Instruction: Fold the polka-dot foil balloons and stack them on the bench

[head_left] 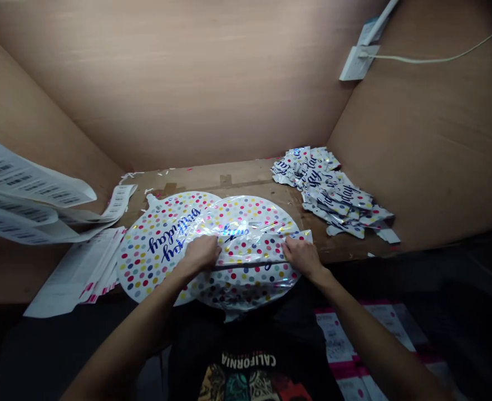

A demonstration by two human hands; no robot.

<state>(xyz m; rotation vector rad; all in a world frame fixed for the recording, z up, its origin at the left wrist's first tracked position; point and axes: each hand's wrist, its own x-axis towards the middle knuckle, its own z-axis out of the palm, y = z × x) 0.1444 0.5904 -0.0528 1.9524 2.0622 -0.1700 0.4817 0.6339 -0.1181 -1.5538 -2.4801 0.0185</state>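
Note:
A round foil balloon [252, 214], white with colored dots and blue lettering, lies flat in front of me with a folded-over band across its middle. My left hand [203, 252] is closed on the left end of that fold. At the fold's right end, my right hand [302, 256] pinches the foil, and a corner of it sticks out beyond the fingers. Beneath and to the left lie more flat foil balloons [146, 250] of the same pattern, with "birthday" lettering. The balloon's lower edge hangs toward my body.
Folded balloons are heaped in a pile [338, 195] at the right. Long strips of barcode labels [29, 172] curl in from the left, above a stack of pink-edged white sheets [99, 267]. Wooden panels surround the cardboard-covered table [204, 181]. A socket [359, 62] with a cord is on the wall.

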